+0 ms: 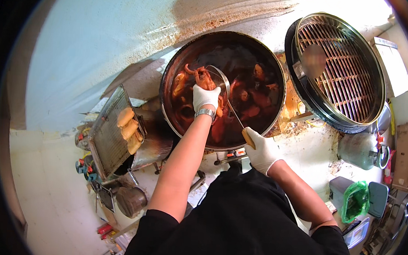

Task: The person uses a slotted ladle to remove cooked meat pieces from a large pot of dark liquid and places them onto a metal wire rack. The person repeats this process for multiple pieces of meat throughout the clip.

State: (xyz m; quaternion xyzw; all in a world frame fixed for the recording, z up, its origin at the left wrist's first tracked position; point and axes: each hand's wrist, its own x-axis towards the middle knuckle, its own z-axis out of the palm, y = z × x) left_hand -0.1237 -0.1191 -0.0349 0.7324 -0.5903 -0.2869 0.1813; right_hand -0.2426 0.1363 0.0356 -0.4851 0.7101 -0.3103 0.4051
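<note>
A large round pot (162, 101) of dark brown liquid stands before me, with several reddish-brown pieces of meat (260, 100) in it. My left hand (205, 97), in a white glove and with a metal watch at the wrist, grips a reddish piece of cooked meat (203, 78), perhaps poultry, over the pot. Right beside it is the mesh bowl of a skimmer (221, 80). My right hand (263, 149), also gloved, is closed on the skimmer's wooden handle (248, 138) at the pot's near rim. The bowl's underside is partly hidden.
Left of the pot, a wire rack on a tray (108, 136) holds several light brown pieces of food (129, 128). A round vessel with a slatted grate (345, 69) stands at the right. Further off are a gas cylinder (357, 149) and a bin with a green bag (356, 201).
</note>
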